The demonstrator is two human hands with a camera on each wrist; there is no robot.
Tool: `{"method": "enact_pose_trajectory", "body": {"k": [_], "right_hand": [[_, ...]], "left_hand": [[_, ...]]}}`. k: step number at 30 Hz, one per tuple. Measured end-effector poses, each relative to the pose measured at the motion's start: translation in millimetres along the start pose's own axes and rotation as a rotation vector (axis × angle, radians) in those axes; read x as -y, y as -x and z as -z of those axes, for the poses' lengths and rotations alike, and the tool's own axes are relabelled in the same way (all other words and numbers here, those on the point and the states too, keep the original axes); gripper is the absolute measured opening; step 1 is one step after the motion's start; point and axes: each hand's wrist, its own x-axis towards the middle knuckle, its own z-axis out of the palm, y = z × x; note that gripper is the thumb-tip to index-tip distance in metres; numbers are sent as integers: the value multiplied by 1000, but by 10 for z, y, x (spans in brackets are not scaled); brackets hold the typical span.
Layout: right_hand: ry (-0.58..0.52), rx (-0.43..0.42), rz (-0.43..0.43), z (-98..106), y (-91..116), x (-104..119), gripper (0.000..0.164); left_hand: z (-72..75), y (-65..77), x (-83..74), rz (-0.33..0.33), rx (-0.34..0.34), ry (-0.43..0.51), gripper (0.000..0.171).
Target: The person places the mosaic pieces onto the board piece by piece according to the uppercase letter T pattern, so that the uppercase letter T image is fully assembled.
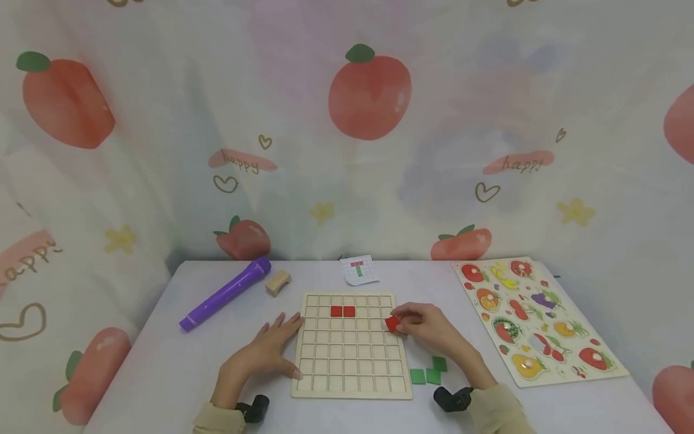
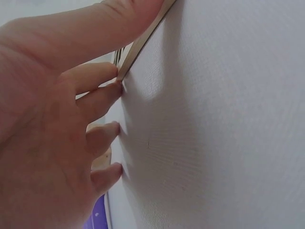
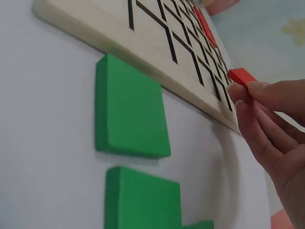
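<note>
My right hand [image 1: 428, 325] pinches a red square tile [image 1: 392, 324] between thumb and fingers, over the right edge of a wooden grid board [image 1: 352, 393]. In the right wrist view the same red tile [image 3: 242, 76] is held above the board's rim. Two more red tiles [image 1: 343, 311] sit side by side in the board's second row. My left hand [image 1: 265, 349] rests against the board's left edge with fingers spread; in the left wrist view its fingertips [image 2: 114, 129] touch the table and board side. Several green tiles [image 1: 433, 376] lie right of the board.
A small card [image 1: 360, 271] with a red and green T pattern lies behind the board. A purple microphone-shaped stick [image 1: 225, 295] and a notched wooden block [image 1: 279, 282] lie at the left. A fruit puzzle board [image 1: 575, 375] lies on the right side of the white table [image 1: 146, 367].
</note>
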Motion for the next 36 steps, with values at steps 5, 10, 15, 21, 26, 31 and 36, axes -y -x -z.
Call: {"method": "enact_pose_trajectory", "body": {"k": [5,10,15,21,26,31,36], "right_hand": [[-35,31,19,-69,-136,55,34],[-48,37,41,-137,-252,83,33],[-55,17,50,-206,-359,126,32],[-18,-8,19,-283,-464,182,30],[-4,-19,-9,-331,-524,227,26],[6,-27,-28,-367,-562,230,23],[29,-22,-8,-386,-602,188,22]], "left_hand": [[-2,6,5,3,-2,5,113],[-18,-19,40,-2,8,-14,114],[-24,-31,69,-8,15,-14,115],[-35,-25,56,1,4,20,115],[-34,-34,52,10,3,17,115],[-21,-26,28,16,8,24,115],[-12,-18,-7,22,11,18,115]]}}
